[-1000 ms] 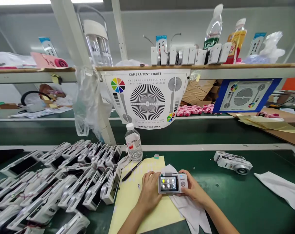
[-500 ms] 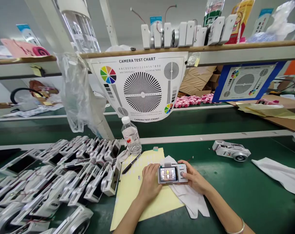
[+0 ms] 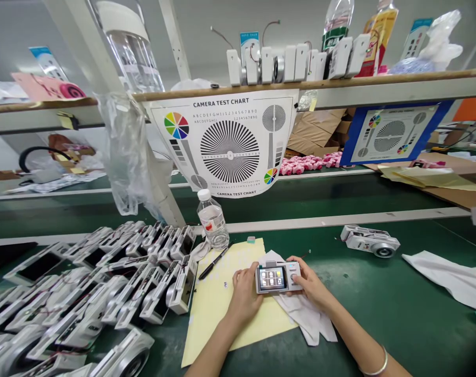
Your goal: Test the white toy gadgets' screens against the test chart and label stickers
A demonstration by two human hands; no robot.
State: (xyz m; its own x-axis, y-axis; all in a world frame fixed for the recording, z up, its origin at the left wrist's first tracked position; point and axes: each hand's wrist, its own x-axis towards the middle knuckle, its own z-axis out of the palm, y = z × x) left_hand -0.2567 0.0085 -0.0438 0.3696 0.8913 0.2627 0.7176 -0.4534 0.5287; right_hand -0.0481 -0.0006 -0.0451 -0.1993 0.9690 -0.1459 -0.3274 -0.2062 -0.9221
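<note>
A small silver-white digital camera (image 3: 277,277) is held between my two hands, its lit screen facing me with a menu of several icons. My left hand (image 3: 244,291) grips the camera's left end, fingers curled behind it. On the other end, my right hand (image 3: 310,284) closes round the body, with the thumb on the round button pad. Beneath the hands lie a yellow paper sheet (image 3: 206,330) and a crumpled white cloth (image 3: 314,323). The camera's lens side is hidden from me.
Rows of part-open cameras (image 3: 120,293) fill the left. A water bottle (image 3: 213,220) and a black pen (image 3: 214,263) are near the sheet's top. A test chart (image 3: 230,146) hangs ahead. Another camera (image 3: 369,241) and a white cloth (image 3: 450,277) lie right.
The yellow highlight on the camera's screen has moved from the top middle icon to the top right one. Both hands keep their grip; the view has shifted slightly.
</note>
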